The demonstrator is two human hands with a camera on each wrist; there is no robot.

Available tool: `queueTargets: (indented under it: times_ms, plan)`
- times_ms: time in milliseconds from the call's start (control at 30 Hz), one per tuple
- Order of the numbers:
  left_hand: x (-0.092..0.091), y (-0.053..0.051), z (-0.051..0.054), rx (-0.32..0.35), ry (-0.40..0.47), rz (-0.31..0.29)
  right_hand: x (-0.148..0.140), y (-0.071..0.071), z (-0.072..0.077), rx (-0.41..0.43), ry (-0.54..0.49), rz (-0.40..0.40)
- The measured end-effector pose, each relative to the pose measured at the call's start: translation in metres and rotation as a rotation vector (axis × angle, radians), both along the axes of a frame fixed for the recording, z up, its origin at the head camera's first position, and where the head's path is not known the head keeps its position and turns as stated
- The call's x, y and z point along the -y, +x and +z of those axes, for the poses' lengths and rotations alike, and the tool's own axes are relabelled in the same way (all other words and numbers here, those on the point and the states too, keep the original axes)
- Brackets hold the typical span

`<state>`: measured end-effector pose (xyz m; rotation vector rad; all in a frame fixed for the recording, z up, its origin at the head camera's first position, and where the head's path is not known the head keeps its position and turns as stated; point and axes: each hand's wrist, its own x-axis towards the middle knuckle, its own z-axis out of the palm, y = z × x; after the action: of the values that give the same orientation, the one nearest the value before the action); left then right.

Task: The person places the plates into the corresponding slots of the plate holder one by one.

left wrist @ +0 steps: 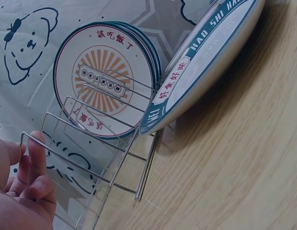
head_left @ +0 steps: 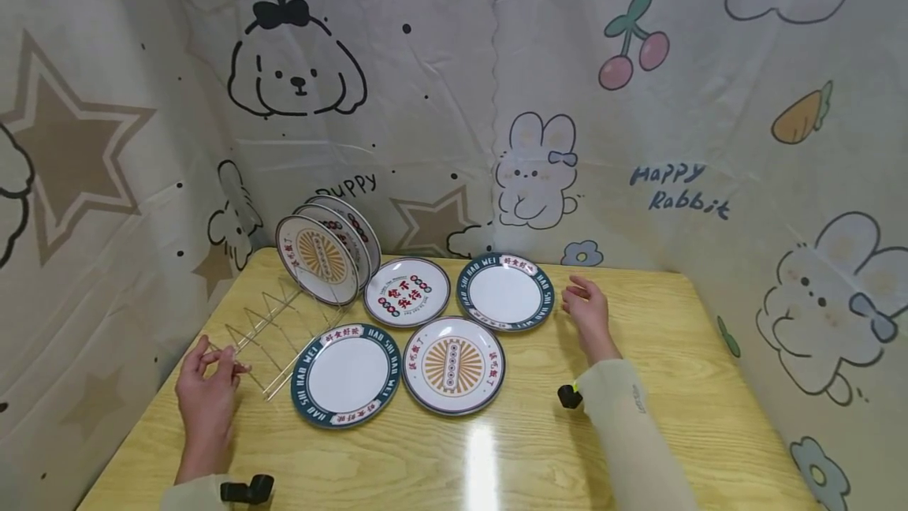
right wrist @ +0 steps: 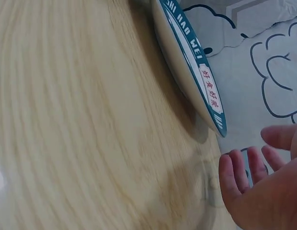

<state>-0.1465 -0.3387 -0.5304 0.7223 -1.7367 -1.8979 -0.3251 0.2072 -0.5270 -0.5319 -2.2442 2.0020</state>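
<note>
Wire rack [head_left: 268, 321] stands at the left of the wooden table [head_left: 539, 448] in the head view. At its far end a sunburst plate [head_left: 318, 259] is propped on edge, with two more plates [head_left: 360, 231] behind it. Four others lie face up on the wood: a near green-rimmed plate [head_left: 346, 377] just beside the rack, a flat sunburst plate [head_left: 454, 365] to its right, and behind them a red-lettered plate [head_left: 407, 292] and a far green-rimmed plate [head_left: 505, 294]. The left hand [head_left: 204, 408] is at the rack's near end, its fingers bent. The right hand [head_left: 590, 322] is to the right of the far green-rimmed plate, apart from it. A printed curtain [head_left: 440, 46] hangs behind the table.

The left wrist view shows thumb and index finger pinching the corner of the rack's end wire, the other fingers bent below. Farther along, several wire loops cross in front of the upright sunburst plate. The near green-rimmed plate overlaps the rack's side rail from this angle; whether they touch cannot be told.

In the right wrist view, the right hand's fingers are loose and slightly bent, the thumb held away from them. A gap separates the fingertips from the far green-rimmed plate's rim.
</note>
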Motion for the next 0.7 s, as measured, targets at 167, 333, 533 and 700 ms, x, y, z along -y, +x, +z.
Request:
queueTargets:
  times_ms: [167, 333, 533, 700]
  plan:
    - [-0.001, 0.0, -0.001, -0.002, 0.016, 0.009, 0.004, -0.002, -0.008, 0.059, -0.074, -0.038]
    - [-0.002, 0.001, 0.003, -0.009, 0.019, 0.014, 0.01, -0.002, -0.014, 0.096, -0.108, -0.005]
    - [-0.003, 0.0, 0.002, -0.027, 0.031, 0.014, 0.015, 0.001, -0.011, 0.151, -0.122, 0.061]
    - [-0.002, 0.0, 0.001, -0.027, 0.024, 0.014, 0.016, 0.002, -0.013, 0.174, -0.089, 0.068]
